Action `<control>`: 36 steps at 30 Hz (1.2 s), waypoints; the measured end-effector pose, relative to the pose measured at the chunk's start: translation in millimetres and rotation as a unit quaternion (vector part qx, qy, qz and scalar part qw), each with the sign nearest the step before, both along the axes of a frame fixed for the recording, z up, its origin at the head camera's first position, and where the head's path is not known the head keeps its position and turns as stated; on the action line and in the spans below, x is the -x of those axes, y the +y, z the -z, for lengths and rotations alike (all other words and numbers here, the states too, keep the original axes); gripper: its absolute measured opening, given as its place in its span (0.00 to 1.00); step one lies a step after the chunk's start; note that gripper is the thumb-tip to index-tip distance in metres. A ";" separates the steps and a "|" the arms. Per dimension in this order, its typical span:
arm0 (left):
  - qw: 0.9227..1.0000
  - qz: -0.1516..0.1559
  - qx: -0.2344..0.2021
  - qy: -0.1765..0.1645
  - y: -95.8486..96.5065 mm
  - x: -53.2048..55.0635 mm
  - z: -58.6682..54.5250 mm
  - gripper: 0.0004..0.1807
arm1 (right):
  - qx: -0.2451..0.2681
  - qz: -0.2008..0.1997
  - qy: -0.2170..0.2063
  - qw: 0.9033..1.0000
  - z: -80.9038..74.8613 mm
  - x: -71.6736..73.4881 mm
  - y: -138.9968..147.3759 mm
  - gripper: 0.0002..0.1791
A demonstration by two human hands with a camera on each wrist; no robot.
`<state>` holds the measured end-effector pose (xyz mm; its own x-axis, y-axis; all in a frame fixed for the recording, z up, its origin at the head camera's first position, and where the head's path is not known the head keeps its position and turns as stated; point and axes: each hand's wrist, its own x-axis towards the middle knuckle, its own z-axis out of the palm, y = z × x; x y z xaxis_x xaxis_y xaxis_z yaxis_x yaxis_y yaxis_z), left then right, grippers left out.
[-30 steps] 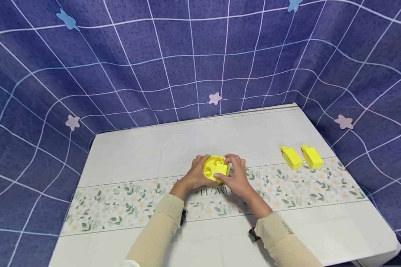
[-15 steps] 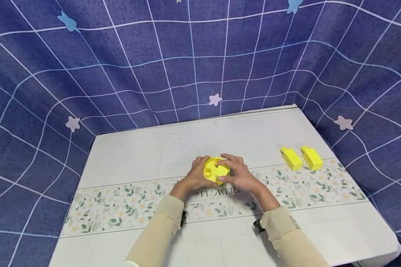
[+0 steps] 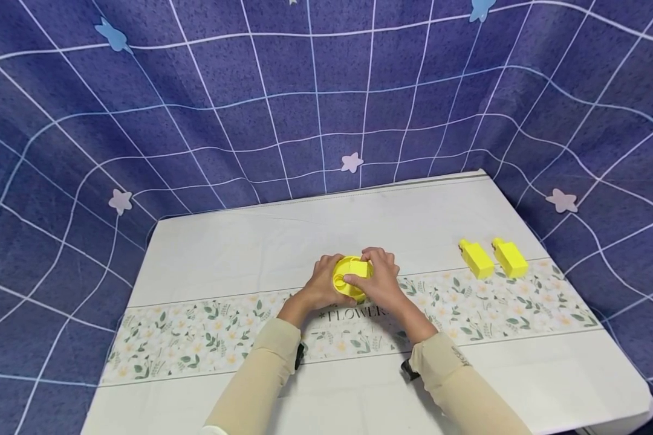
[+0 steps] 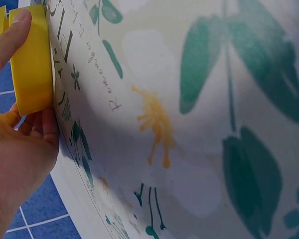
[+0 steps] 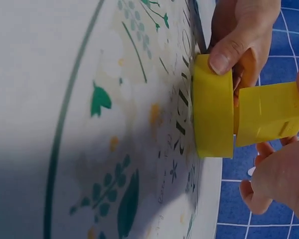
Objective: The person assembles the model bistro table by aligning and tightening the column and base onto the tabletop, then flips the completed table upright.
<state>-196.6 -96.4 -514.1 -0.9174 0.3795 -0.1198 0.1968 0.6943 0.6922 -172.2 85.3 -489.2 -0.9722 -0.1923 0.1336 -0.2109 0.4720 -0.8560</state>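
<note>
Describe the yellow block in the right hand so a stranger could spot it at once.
Near the middle of the white table, find the round yellow base gripped by the left hand. Directly over it is the block, pinched by the right hand. Only it is held: two similar yellow blocks lie farther right.

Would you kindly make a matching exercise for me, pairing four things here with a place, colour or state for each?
1. Left hand
2. Right hand
3. Far-right block
4. Curtain

A. Holds a boxy yellow piece over the round yellow base
B. Blue, with a pale grid
C. Grips the side of the round yellow base
D. Lies on the table, touched by neither hand

Pairs: 1-C; 2-A; 3-D; 4-B
</note>
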 end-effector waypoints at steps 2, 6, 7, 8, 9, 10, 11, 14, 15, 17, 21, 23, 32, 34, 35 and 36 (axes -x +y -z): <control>1.000 0.001 -0.002 0.001 0.1 -0.1 0.2 0.58 | 0.005 -0.023 0.001 1.000 -0.3 0.7 3.0 0.23; 1.000 0.000 -0.005 -0.002 -0.1 -0.8 -0.8 0.59 | 0.008 -0.086 0.004 0.996 -1.2 2.4 11.7 0.25; 1.000 0.000 -0.005 -0.004 -0.5 -0.9 -1.2 0.59 | 0.008 -0.099 0.004 0.995 -1.0 3.1 13.5 0.25; 1.000 0.000 -0.005 -0.006 -0.8 -1.0 -1.3 0.59 | 0.007 -0.111 0.005 0.994 -1.1 3.9 15.0 0.25; 1.000 0.000 -0.005 -0.007 -1.0 -1.3 -1.6 0.60 | 0.004 -0.120 0.005 0.993 -1.4 4.7 16.3 0.25; 1.000 0.001 -0.004 -0.006 -1.1 -1.2 -1.5 0.60 | 0.005 -0.125 0.003 0.992 -1.9 5.4 17.1 0.24; 1.000 0.001 -0.003 -0.007 -1.2 -1.2 -1.4 0.60 | 0.004 -0.126 0.004 0.992 -2.2 6.4 17.6 0.24; 1.000 0.002 -0.003 -0.004 -1.1 -0.6 -0.5 0.60 | -0.003 -0.100 -0.006 0.995 -2.0 9.7 16.8 0.23; 1.000 0.001 -0.002 -0.003 -1.1 -0.5 -0.3 0.60 | -0.003 -0.085 -0.013 0.996 -1.6 10.6 16.2 0.23; 1.000 -0.002 -0.003 -0.005 -1.0 -0.2 0.1 0.59 | -0.003 -0.050 -0.025 0.998 0.2 11.9 14.7 0.24; 1.000 -0.008 -0.004 -0.009 -1.1 -0.1 0.4 0.59 | -0.003 0.003 -0.041 0.999 3.9 12.6 11.8 0.26; 1.000 -0.009 -0.004 -0.011 -0.6 -0.2 0.6 0.60 | -0.004 0.019 -0.045 0.999 4.8 11.9 11.5 0.26; 1.000 -0.012 0.007 -0.014 -0.2 -0.1 1.0 0.62 | 0.019 -0.055 -0.023 0.998 1.0 8.1 30.7 0.31; 1.000 -0.012 0.005 -0.011 -0.3 0.0 1.1 0.62 | 0.025 -0.085 -0.017 0.996 0.4 9.1 36.0 0.30; 1.000 -0.012 0.004 -0.010 -0.4 -0.1 1.1 0.62 | 0.030 -0.097 -0.017 0.995 0.3 9.9 37.9 0.29; 1.000 -0.012 0.003 -0.010 -0.5 -0.2 1.2 0.62 | 0.032 -0.105 -0.020 0.994 0.2 10.5 39.2 0.28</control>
<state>-196.4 -96.9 -515.3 -0.9235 0.3573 -0.1399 0.1668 0.7022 0.6922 -182.7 124.4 -489.4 -0.9162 -0.3839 0.1149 -0.2648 0.3648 -0.8926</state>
